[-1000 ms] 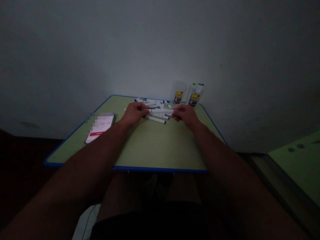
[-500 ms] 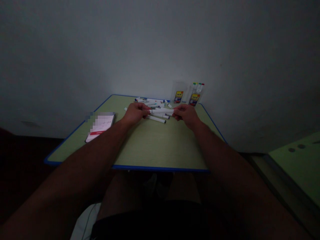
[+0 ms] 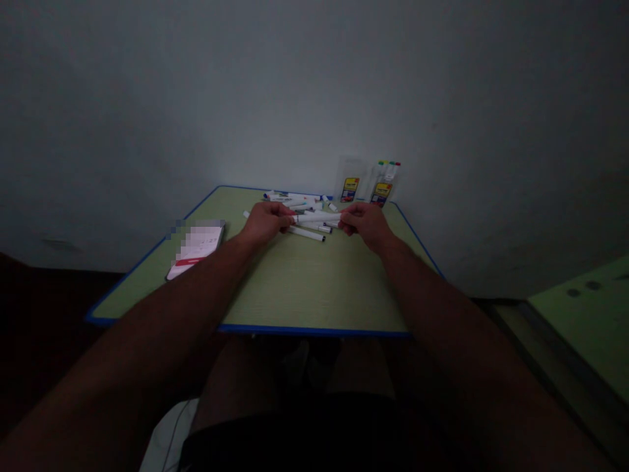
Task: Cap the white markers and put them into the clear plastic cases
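A white marker pen (image 3: 319,218) is held level between my two hands, above a loose pile of markers. My left hand (image 3: 268,221) pinches its left end, where a bit of red shows by the fingertips. On the other end, the fingers of my right hand (image 3: 366,223) are closed. Below and behind lie several more white markers (image 3: 293,196) with coloured ends, some partly hidden by my hands. One marker with a dark tip (image 3: 309,234) lies nearest to me, its left part behind my left hand.
At the back right stand a clear plastic case (image 3: 350,183) with a yellow label and a second case (image 3: 382,190) with several coloured-capped markers upright in it. A phone (image 3: 199,249) lies on the left of the blue-edged green table (image 3: 314,295). Behind is a wall (image 3: 295,98).
Both hands keep their hold on the marker and have hardly moved. The view has shifted very slightly; the pile, cases and phone stay in place.
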`<state>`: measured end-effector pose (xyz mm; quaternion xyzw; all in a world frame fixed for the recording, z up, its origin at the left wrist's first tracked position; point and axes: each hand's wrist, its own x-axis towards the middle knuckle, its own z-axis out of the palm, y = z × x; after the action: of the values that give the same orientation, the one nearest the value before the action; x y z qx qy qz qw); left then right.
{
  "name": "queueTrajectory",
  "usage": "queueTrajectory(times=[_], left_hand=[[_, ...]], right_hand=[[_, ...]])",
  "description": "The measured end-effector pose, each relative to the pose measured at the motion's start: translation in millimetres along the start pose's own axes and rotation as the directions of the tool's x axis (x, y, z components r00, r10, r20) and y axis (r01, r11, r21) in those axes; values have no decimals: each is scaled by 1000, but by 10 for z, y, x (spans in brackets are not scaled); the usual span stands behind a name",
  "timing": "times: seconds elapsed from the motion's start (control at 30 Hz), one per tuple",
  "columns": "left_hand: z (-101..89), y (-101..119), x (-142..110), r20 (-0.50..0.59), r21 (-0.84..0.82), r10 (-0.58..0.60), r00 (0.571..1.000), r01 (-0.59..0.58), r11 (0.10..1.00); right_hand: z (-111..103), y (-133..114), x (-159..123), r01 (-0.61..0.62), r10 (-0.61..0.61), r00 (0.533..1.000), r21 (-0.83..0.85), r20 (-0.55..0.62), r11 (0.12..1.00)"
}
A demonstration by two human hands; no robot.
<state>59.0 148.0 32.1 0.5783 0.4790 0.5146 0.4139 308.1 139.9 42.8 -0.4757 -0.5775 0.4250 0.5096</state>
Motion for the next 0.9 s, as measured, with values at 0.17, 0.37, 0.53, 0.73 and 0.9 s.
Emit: queueTrajectory(times=[0.17,0.37,0.53,0.73,0.9], left_hand=[[2,10,-10,5,7,1,1000,-1,1000],[19,29,-17,-8,2,7,1000,-7,1000],[26,16,-19,0,16,24,1000,-24,1000],[34,81,-76,-17,66,142,990,-140,988],[67,138,-123,12,88,215,977,-215,973]], right_hand=[[-12,-4,-6,8,-8,1000,-5,14,1000],[-10,-6,-7,14,-13,1000,-34,15,999],[-28,9,5,28,-27,999,-31,24,999],[-55,69,23,40,-40,999,-1,24,999],[-50,152,32,-35,39,999,-182,22,983]])
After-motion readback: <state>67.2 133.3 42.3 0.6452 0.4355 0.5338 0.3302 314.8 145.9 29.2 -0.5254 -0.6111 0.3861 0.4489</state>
